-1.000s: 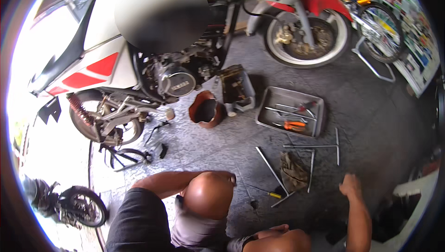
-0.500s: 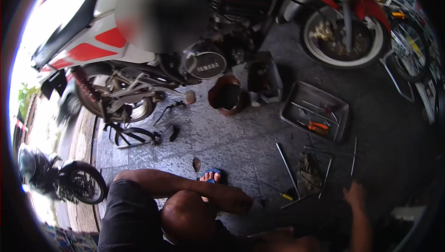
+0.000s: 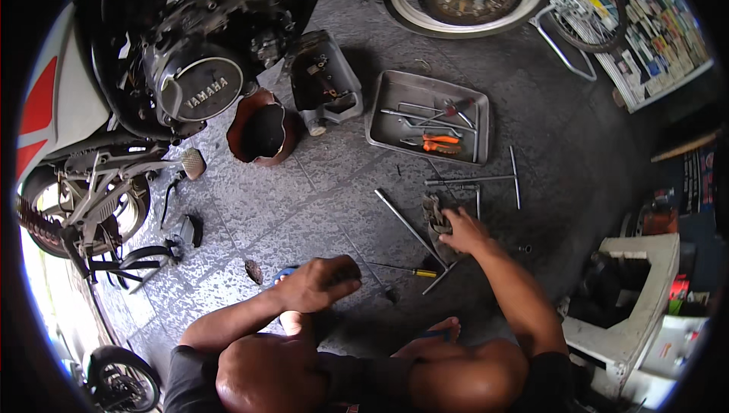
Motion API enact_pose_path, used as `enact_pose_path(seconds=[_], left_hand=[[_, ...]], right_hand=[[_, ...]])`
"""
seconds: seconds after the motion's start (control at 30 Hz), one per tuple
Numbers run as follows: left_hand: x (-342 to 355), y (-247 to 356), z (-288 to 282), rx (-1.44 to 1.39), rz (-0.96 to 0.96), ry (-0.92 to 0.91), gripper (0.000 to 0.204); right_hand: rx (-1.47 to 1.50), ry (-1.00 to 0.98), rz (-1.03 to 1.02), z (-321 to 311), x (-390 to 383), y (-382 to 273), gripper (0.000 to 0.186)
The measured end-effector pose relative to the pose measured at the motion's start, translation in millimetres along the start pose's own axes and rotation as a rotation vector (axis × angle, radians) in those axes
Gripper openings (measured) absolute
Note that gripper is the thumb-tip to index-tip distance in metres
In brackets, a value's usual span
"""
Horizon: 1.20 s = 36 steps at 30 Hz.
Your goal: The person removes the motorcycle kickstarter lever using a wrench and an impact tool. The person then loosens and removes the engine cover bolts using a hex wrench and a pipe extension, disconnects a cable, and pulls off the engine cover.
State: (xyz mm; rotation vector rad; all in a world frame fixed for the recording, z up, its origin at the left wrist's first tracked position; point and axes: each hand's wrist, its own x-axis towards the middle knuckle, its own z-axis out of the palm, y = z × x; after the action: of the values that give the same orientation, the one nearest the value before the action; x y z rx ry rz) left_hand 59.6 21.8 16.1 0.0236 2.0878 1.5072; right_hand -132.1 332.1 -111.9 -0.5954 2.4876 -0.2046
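My right hand [image 3: 467,232] reaches in to a crumpled, grimy rag [image 3: 434,215] on the floor. Its thumb and forefinger are apart and touch the rag's right edge; I see no firm grip. My left hand [image 3: 325,282] hangs over my left foot with its fingers curled in, and what they may hold is hidden. Around the rag lie a long metal bar [image 3: 406,222], a T-handle wrench [image 3: 486,179] and a shorter metal tool [image 3: 478,202]. A screwdriver [image 3: 423,272] with a yellow and black handle lies between my hands.
Beyond the rag stands a metal tray [image 3: 374,113] with pliers and wrenches. To its left are a grey bin [image 3: 349,98] with small parts and a rusty, jagged-rimmed pot [image 3: 239,128]. A partly dismantled motorcycle [image 3: 190,86] fills the far left. A white frame [image 3: 657,261] stands at right.
My view has swung right and lower. My right hand has come from the right onto the rag. My left forearm, across my knee before, now reaches forward with the hand raised.
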Motion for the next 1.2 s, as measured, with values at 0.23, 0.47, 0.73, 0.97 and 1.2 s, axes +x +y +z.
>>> enact_pose_path(seconds=[0.23,0.47,0.73,0.97,1.2], left_hand=[[-18.0,-40.9,-34.0,-0.111,-0.207,0.405,0.033],[-26.4,-45.3,-41.1,-0.049,-0.259,0.535,0.028],[-36.8,-57.4,-34.1,-0.108,-0.449,0.523,0.034],[-32.0,-43.2,-46.3,-0.106,-0.392,0.561,0.033],[8.3,-43.0,-59.8,-0.24,-0.153,0.672,0.043]], right_hand=[[0.06,0.378,-0.067,-42.5,104.0,-8.8,0.015],[0.12,0.666,-0.201,-69.9,239.4,-30.3,0.014],[-0.068,0.566,-0.199,-50.0,316.9,-27.8,0.01],[0.392,1.002,-0.374,-82.7,258.0,-87.0,0.015],[1.445,0.169,-0.455,-69.9,88.3,-246.1,0.011]])
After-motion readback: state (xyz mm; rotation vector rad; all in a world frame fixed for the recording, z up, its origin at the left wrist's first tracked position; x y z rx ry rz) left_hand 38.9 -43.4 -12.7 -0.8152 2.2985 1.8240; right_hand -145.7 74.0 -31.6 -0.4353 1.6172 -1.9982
